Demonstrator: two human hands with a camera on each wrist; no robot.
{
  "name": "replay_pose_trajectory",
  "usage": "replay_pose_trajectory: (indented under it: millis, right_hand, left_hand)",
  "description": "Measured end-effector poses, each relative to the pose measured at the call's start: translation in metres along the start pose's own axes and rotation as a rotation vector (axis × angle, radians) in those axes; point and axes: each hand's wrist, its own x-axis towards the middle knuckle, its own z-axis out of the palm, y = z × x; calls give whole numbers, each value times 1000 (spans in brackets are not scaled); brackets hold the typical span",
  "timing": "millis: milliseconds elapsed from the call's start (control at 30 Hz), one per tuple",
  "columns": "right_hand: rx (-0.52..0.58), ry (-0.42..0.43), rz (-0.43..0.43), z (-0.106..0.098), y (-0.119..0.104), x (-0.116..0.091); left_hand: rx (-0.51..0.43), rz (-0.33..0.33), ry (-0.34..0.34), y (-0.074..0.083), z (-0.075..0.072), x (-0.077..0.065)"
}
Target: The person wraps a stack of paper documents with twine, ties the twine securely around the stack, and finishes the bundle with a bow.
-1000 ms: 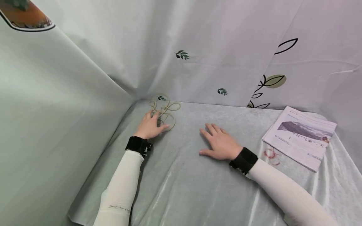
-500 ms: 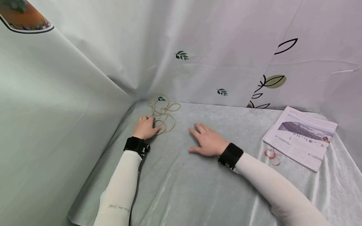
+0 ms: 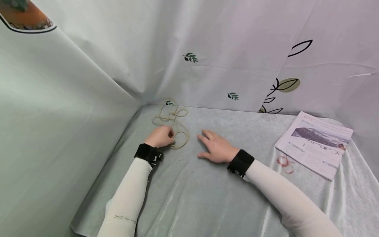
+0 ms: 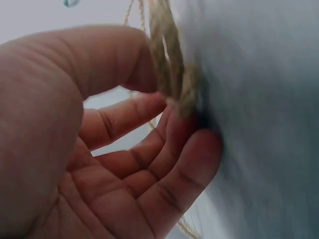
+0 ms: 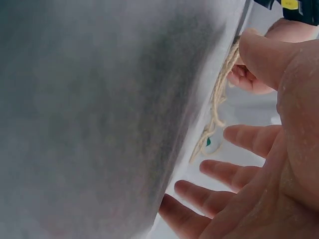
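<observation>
A length of tan twine (image 3: 174, 114) lies in loose loops at the table's back left, in the head view. My left hand (image 3: 161, 136) is at the near end of these loops, fingers curled. In the left wrist view it pinches a few strands of the twine (image 4: 168, 50) between thumb and fingertips, close to the cloth. To the right of the loops, my right hand (image 3: 218, 147) is held palm down over the cloth with its fingers spread. Nothing is in it.
A folded stack of newspapers (image 3: 315, 146) lies at the right side of the table. Beside its left edge are thin red loops (image 3: 283, 161). Grey cloth (image 3: 201, 197) covers the table, and hanging sheets (image 3: 213, 75) stand behind it and at the left.
First my left hand drew back from the loops; then it moved right, curled its fingers and took hold of the twine. The near loops shifted toward me. My right hand moved left, then stayed.
</observation>
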Motion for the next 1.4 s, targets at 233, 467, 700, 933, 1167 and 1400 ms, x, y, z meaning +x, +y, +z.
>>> replay_pose_trajectory:
  millis: [233, 467, 700, 933, 1167, 1400]
  right_hand:
    - [13, 24, -69, -3, 7, -10]
    - [-17, 5, -120, -5, 9, -27]
    - [-52, 29, -138, -5, 10, -44]
    - [-81, 113, -208, -1, 16, -61]
    - [-107, 244, -290, -4, 21, -76]
    - [-91, 239, -229, -13, 30, -102]
  left_hand:
    - [-90, 174, -79, 20, 22, 9]
    - [-38, 215, -133, 55, 37, 3]
    - [19, 321, -132, 86, 46, -8]
    - [26, 355, -149, 108, 56, -17]
    - [-18, 375, -154, 109, 55, -18]
    - [-32, 338, -15, 98, 47, -14]
